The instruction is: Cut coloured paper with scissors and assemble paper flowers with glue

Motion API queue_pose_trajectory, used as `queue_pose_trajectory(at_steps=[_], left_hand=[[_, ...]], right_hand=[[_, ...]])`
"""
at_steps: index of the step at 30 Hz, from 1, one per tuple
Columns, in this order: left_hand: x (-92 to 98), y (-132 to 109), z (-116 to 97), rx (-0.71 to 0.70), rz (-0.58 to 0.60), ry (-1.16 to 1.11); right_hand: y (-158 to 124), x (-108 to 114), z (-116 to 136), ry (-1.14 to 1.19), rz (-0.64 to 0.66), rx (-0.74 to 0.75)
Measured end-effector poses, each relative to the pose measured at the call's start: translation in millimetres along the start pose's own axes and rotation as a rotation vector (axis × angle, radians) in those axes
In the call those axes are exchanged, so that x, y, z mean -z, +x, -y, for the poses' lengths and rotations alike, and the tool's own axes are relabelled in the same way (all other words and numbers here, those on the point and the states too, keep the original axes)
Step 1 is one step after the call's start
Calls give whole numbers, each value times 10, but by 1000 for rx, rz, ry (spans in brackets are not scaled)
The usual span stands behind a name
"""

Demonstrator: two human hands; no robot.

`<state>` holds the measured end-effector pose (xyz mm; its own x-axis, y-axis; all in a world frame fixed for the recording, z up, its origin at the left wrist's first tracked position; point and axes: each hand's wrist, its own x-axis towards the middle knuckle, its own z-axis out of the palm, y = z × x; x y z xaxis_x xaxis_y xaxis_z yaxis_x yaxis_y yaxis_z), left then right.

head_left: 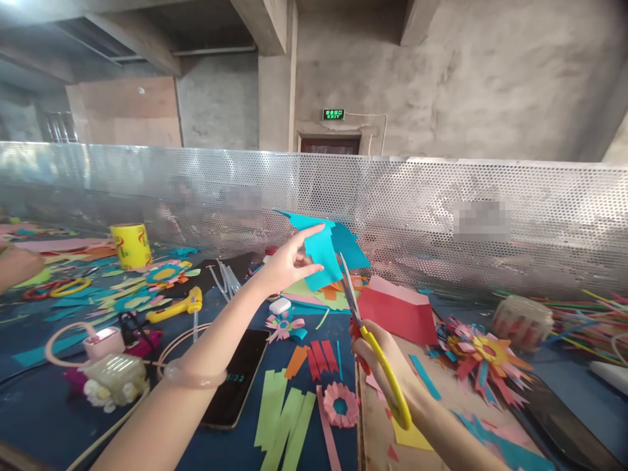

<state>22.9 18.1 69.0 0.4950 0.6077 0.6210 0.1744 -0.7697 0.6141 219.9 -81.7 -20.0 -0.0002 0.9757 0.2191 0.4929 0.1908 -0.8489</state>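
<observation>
My left hand [284, 263] is raised above the table, its thumb and fingers closed on a piece of blue paper [324, 255] with notched edges. Part of the sheet bends away behind, towards the right. In my right hand [380, 356] is a pair of scissors [351, 294] with one yellow and one red handle, blades pointing up. The blade tips are at the lower right edge of the blue paper; whether they touch it I cannot tell. Below lie green paper strips [287, 425], red strips [324, 360] and a pink paper ring [340, 405].
A phone [235, 379] lies under my left forearm. Left of it are a yellow glue gun [177, 306] and a yellow tape roll [130, 246]. Red paper [400, 314] and a paper flower [485, 356] lie right. A perforated metal screen [417, 196] stands behind. Another person's hand [17, 265] shows far left.
</observation>
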Motion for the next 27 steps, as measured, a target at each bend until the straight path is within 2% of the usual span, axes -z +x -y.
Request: queue_pose_trajectory(at_steps=[12,27], left_hand=[[-75,-30,-124,80,81,2],[-108,-24,-57,41,60,11]], right_hand=[[26,-4,-62,20,-19,11],[-7,-7,-22,10,-45,5]])
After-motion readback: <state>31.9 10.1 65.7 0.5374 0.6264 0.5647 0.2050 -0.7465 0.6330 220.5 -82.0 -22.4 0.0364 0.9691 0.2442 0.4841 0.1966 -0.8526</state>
